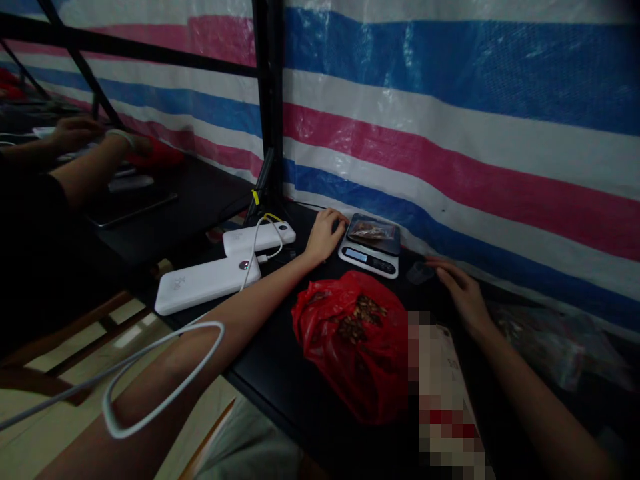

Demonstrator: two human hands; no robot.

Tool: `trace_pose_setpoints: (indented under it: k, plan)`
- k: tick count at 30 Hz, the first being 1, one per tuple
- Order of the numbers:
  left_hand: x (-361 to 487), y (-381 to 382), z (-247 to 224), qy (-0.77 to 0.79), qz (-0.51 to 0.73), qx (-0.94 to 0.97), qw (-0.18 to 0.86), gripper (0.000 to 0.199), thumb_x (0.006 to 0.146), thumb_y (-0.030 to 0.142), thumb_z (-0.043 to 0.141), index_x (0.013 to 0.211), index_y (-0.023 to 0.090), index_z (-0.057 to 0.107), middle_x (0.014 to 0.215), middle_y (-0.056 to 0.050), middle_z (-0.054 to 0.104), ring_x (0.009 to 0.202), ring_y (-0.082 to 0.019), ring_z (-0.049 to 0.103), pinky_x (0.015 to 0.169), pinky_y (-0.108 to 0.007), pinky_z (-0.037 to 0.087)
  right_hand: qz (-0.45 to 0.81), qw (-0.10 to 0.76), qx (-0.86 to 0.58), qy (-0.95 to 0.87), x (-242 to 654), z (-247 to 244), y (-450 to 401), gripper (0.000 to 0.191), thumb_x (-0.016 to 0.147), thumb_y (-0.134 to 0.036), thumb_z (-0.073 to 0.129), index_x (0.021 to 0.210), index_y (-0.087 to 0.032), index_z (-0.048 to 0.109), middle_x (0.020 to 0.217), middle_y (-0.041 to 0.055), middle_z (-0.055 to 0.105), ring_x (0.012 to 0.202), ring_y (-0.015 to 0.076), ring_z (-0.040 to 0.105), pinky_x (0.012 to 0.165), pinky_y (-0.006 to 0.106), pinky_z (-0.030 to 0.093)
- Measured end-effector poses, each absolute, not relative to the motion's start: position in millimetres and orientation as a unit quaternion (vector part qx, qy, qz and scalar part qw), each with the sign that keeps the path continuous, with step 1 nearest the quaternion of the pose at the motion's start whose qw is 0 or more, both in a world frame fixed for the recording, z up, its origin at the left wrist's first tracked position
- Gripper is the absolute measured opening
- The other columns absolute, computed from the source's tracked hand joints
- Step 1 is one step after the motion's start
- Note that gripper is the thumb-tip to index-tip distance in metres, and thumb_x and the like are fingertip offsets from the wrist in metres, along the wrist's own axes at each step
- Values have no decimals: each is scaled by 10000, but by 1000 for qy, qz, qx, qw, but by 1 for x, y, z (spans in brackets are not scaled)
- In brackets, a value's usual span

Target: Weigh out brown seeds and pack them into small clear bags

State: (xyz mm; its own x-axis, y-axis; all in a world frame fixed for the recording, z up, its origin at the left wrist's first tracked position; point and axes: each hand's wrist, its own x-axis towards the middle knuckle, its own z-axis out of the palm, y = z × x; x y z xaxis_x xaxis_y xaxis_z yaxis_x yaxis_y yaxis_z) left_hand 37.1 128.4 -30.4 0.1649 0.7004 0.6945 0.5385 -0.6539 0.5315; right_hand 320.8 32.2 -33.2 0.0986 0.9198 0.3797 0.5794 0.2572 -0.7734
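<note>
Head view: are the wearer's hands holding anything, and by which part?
The left hand, beside the scale, holds nothing visible. Whether the right hand grips the clear container cannot be told.

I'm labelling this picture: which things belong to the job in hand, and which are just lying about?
Likely in the job:
digital scale, beside the left hand
clear packet on it
red bag holding brown pieces
small clear cup by the right hand

Probably lying about:
nearer power bank
farther power bank
white cable
</note>
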Motion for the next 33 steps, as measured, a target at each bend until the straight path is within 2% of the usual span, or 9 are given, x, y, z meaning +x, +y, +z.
trace_pose_setpoints:
  k: [6, 11, 15, 18, 21, 24, 26, 30, 33]
  plan:
    - [38, 129, -32, 417, 481, 767, 83, 180, 835, 163, 407, 843, 160, 586, 911, -36, 569, 946, -164, 487, 888, -290, 352, 158, 496, -599, -609, 326, -36, 32, 260, 762, -450, 514, 872, -249, 635, 1017, 40, 639, 1033, 250, 533, 914, 419, 370]
    - [41, 116, -23, 399, 446, 801, 22, 205, 851, 195, 393, 964, 159, 560, 1002, -56, 556, 997, -173, 468, 902, -296, 348, 181, 498, -597, -603, 325, -39, 33, 255, 739, -429, 549, 863, -230, 647, 984, 33, 652, 995, 229, 554, 913, 402, 372]
    - [60, 113, -7, 349, 390, 851, -49, 367, 855, 279, 417, 1194, 141, 437, 1224, -104, 473, 1131, -196, 408, 957, -325, 307, 191, 500, -590, -605, 326, -42, 35, 271, 694, -455, 591, 781, -203, 641, 924, 45, 656, 933, 225, 573, 890, 404, 386]
    - [88, 117, 0, 305, 300, 898, -102, 537, 814, 391, 486, 1253, 103, 378, 1327, -153, 378, 1233, -238, 314, 996, -367, 255, 176, 509, -578, -613, 327, -44, 38, 283, 688, -467, 591, 754, -194, 629, 912, 51, 650, 916, 218, 572, 884, 404, 385]
    - [115, 121, 0, 300, 222, 917, -143, 544, 785, 423, 525, 1205, 87, 438, 1270, -173, 443, 1203, -273, 360, 993, -407, 243, 155, 529, -567, -613, 328, -45, 39, 290, 706, -468, 571, 776, -193, 631, 930, 53, 641, 934, 209, 563, 883, 394, 382]
    - [129, 120, -2, 317, 195, 916, -153, 419, 818, 361, 499, 1146, 101, 494, 1156, -155, 540, 1092, -257, 479, 951, -398, 299, 159, 530, -560, -617, 327, -44, 38, 304, 731, -468, 540, 794, -187, 637, 928, 59, 642, 932, 204, 562, 871, 377, 386]
    - [129, 117, -3, 322, 205, 913, -148, 404, 833, 320, 482, 1177, 108, 466, 1176, -153, 527, 1059, -232, 511, 911, -355, 349, 165, 527, -557, -621, 326, -44, 38, 312, 739, -467, 530, 798, -182, 639, 932, 66, 643, 927, 205, 562, 852, 367, 393]
    - [117, 113, -3, 333, 235, 904, -132, 537, 792, 335, 544, 1245, 88, 395, 1283, -183, 428, 1124, -241, 466, 902, -327, 375, 171, 535, -551, -617, 324, -45, 39, 322, 740, -477, 523, 802, -183, 639, 920, 67, 648, 918, 212, 565, 803, 354, 410]
    - [108, 111, -2, 361, 249, 896, -73, 315, 843, 282, 462, 1104, 125, 545, 1087, -127, 591, 994, -208, 552, 862, -315, 408, 172, 535, -548, -620, 323, -43, 38, 324, 747, -483, 507, 796, -191, 641, 910, 65, 653, 922, 223, 563, 787, 357, 417]
